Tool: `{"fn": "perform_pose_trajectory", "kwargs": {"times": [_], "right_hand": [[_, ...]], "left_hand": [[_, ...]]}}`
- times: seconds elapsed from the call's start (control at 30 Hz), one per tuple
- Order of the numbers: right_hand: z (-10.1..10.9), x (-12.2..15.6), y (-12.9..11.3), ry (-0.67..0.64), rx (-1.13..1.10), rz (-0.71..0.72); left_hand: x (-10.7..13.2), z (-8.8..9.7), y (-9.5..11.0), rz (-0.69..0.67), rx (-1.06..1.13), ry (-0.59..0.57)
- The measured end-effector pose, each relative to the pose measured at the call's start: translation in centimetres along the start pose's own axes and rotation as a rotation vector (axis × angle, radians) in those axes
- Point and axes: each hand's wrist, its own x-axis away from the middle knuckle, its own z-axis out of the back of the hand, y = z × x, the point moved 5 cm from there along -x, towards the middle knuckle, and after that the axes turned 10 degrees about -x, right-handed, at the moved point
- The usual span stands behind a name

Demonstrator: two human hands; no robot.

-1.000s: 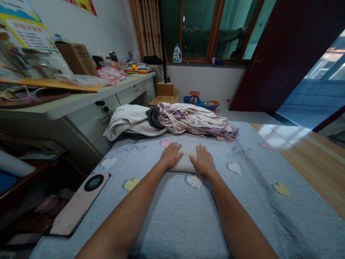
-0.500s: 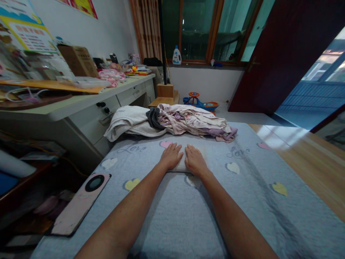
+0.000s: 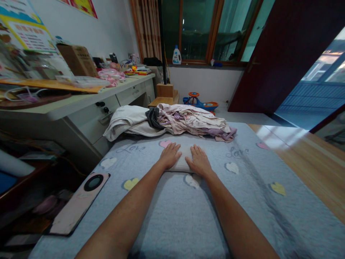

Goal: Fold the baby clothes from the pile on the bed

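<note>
A pale folded cloth point(image 3: 182, 163) lies flat on the blue-grey bedspread point(image 3: 175, 208), which is printed with hearts and the word "Love". My left hand point(image 3: 170, 156) rests flat on the cloth's left part, fingers stretched forward. On its right part lies my right hand point(image 3: 198, 160), palm down with the fingers spread. A strip of the cloth shows between the two hands; its outer ends are mostly covered by them. Just beyond them lies a heap of crumpled clothes: a white garment point(image 3: 129, 120), a dark grey piece point(image 3: 154, 118) and a pinkish patterned garment point(image 3: 188, 118).
A phone point(image 3: 81, 203) lies face down at the bed's left edge. Left of the bed stands a cluttered desk point(image 3: 59, 111) with a cardboard box point(image 3: 78, 60). Past the bed are a blue ride-on toy point(image 3: 201, 103) and a wooden step point(image 3: 165, 95). An open door point(image 3: 258, 54) is at right.
My right hand has slid to the right across the cloth, widening the gap between the hands and baring more cloth. My left hand has barely moved.
</note>
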Motion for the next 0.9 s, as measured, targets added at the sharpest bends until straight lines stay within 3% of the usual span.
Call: {"fn": "perform_pose_trajectory", "kwargs": {"times": [0.2,0.3,0.4,0.6,0.77,0.9], "right_hand": [[0.0,0.3,0.2,0.058,0.02,-0.019],[0.1,0.4,0.1,0.084,0.019,-0.012],[0.1,0.5,0.0,0.106,0.016,-0.004],[0.1,0.8,0.0,0.161,0.014,0.032],[0.5,1.2,-0.4,0.255,-0.069,0.142],[0.7,1.4,-0.7,0.266,-0.107,0.174]], "left_hand": [[0.4,0.0,-1.2,0.032,0.111,0.0],[1.7,0.4,-2.1,0.079,0.25,0.11],[3.6,1.1,-3.1,0.208,0.41,0.236],[5.7,1.8,-3.0,0.393,0.569,0.12],[5.0,1.8,-3.5,0.48,0.577,0.065],[4.4,1.2,-4.2,0.523,0.771,0.068]]}}
